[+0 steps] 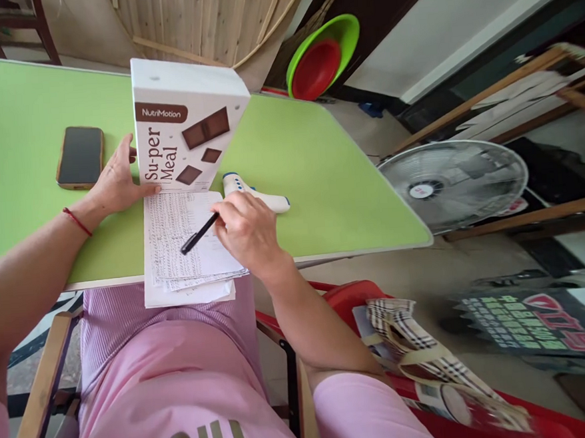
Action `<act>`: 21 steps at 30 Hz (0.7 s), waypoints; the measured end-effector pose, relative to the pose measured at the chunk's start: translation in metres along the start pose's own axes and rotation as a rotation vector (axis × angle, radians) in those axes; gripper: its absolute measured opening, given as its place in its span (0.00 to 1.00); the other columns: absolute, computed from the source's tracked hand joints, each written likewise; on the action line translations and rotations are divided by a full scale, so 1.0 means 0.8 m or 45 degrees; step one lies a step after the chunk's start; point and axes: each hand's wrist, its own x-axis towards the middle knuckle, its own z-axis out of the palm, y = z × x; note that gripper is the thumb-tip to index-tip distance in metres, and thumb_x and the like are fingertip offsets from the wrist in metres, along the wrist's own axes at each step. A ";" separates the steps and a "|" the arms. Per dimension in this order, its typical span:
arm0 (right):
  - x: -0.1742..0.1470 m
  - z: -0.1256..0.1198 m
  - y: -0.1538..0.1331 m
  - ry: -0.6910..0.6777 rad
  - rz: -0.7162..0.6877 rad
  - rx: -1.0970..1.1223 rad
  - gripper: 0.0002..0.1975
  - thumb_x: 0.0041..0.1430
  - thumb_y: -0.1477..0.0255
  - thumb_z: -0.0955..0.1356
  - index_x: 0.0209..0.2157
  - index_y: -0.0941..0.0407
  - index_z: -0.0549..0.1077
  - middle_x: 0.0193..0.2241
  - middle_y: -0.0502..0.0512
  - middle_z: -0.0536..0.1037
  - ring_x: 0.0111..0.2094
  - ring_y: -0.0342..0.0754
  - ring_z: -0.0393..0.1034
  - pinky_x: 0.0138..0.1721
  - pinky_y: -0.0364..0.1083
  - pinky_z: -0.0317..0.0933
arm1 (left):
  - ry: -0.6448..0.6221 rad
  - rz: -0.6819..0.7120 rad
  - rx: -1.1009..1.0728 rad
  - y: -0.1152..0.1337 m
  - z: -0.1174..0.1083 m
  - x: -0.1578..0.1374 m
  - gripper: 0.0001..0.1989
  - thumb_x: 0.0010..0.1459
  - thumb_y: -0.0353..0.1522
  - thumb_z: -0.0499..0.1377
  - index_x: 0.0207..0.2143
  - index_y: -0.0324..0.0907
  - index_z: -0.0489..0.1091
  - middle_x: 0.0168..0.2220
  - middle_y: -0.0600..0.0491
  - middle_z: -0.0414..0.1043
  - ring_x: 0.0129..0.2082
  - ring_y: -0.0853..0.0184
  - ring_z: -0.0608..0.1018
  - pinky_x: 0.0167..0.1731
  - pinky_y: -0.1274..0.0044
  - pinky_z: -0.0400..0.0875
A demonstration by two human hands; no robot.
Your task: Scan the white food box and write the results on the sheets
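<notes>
A smooth, pale-green worktop [297,145] with rounded corners and a thin light edge spreads beneath everything in use. Beyond its right end, a round wire-caged fan [470,183] stands by, and past the far edge a glossy red basin [318,70] nests in a wider green basin [352,33]. A crisp white cardboard box [167,147], printed with brown chocolate blocks, stands upright behind a stack of papers [168,241], screening the worktop behind it. The thin sheets, closely covered in rows of writing, lie unevenly and overhang the near edge. The left hand [115,176] is spread, its thumb against the box's lower corner, fingers beside its left side. The right hand [250,230] pinches a slim black pen [199,233] slanting over the written sheet; whether its lower end touches paper cannot be told. That hand partly hides a white plastic gun-shaped device [275,203] with blue trim. A flat, dark-screened phone [82,155] with tan edging lies left of the box.
</notes>
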 end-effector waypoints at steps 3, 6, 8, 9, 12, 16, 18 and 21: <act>-0.010 -0.007 -0.008 -0.219 -0.072 -0.105 0.15 0.64 0.83 0.64 0.36 0.57 0.82 0.35 0.61 0.79 0.40 0.55 0.71 0.43 0.53 0.60 | 0.012 0.005 -0.106 -0.001 0.006 0.002 0.52 0.47 0.44 0.74 0.69 0.37 0.55 0.67 0.36 0.65 0.67 0.41 0.69 0.66 0.56 0.68; -0.019 -0.006 -0.010 -0.320 -0.126 -0.078 0.15 0.64 0.82 0.64 0.39 0.57 0.84 0.35 0.60 0.79 0.40 0.54 0.71 0.43 0.52 0.59 | 0.041 0.036 -0.182 -0.004 0.011 0.005 0.45 0.48 0.44 0.74 0.64 0.42 0.61 0.64 0.41 0.70 0.64 0.43 0.72 0.65 0.57 0.69; -0.022 -0.001 -0.003 -0.295 -0.120 -0.010 0.16 0.65 0.80 0.64 0.44 0.56 0.84 0.36 0.60 0.79 0.41 0.54 0.72 0.44 0.52 0.60 | 0.074 0.000 -0.220 -0.003 0.013 0.005 0.44 0.46 0.45 0.75 0.62 0.42 0.63 0.61 0.42 0.72 0.61 0.43 0.75 0.62 0.56 0.73; -0.023 0.002 0.004 -0.259 -0.099 0.035 0.17 0.66 0.79 0.64 0.47 0.56 0.84 0.36 0.60 0.79 0.41 0.54 0.72 0.45 0.52 0.62 | 0.091 -0.025 -0.241 -0.001 0.013 0.006 0.44 0.46 0.46 0.76 0.61 0.42 0.64 0.59 0.42 0.73 0.59 0.43 0.77 0.60 0.56 0.75; -0.018 0.015 0.041 -0.099 0.064 0.166 0.21 0.66 0.77 0.63 0.54 0.56 0.81 0.40 0.60 0.79 0.42 0.55 0.73 0.48 0.54 0.67 | 0.135 -0.066 -0.288 0.009 0.008 0.005 0.45 0.46 0.50 0.76 0.60 0.40 0.64 0.57 0.41 0.74 0.57 0.43 0.78 0.55 0.57 0.78; -0.009 0.028 0.096 0.022 0.364 0.105 0.26 0.57 0.77 0.66 0.58 0.59 0.77 0.53 0.69 0.77 0.55 0.63 0.72 0.57 0.61 0.68 | 0.132 -0.085 -0.344 0.031 -0.007 0.000 0.43 0.46 0.54 0.76 0.55 0.40 0.66 0.56 0.39 0.75 0.59 0.42 0.77 0.58 0.55 0.76; -0.005 0.030 0.113 -0.074 0.429 0.046 0.32 0.54 0.76 0.67 0.62 0.61 0.72 0.59 0.73 0.75 0.60 0.67 0.69 0.60 0.65 0.66 | 0.062 -0.132 -0.424 0.042 -0.014 -0.005 0.42 0.46 0.54 0.77 0.53 0.40 0.68 0.54 0.40 0.77 0.56 0.43 0.79 0.57 0.56 0.77; -0.004 0.032 0.121 -0.284 0.418 0.001 0.33 0.56 0.73 0.67 0.64 0.63 0.70 0.58 0.75 0.77 0.57 0.68 0.71 0.59 0.66 0.66 | -0.035 -0.220 -0.458 0.054 -0.022 -0.013 0.39 0.44 0.53 0.78 0.49 0.40 0.71 0.49 0.41 0.80 0.49 0.45 0.82 0.50 0.57 0.80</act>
